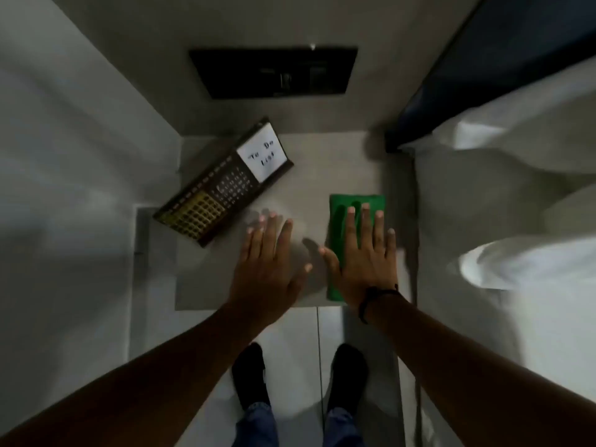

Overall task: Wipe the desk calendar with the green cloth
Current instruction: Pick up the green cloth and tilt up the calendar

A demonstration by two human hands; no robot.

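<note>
The dark desk calendar lies at an angle on the back left of a small grey table top, with a white "To Do List" note on its right end. A folded green cloth lies on the right side of the top. My right hand is spread flat over the cloth, fingers apart, not gripping it. My left hand hovers open over the table's middle, its fingertips just short of the calendar's near edge.
A black rectangular panel is set in the wall behind the table. A bed with white bedding and a dark headboard runs along the right. Pale walls close in on the left. My feet stand on the tiled floor below.
</note>
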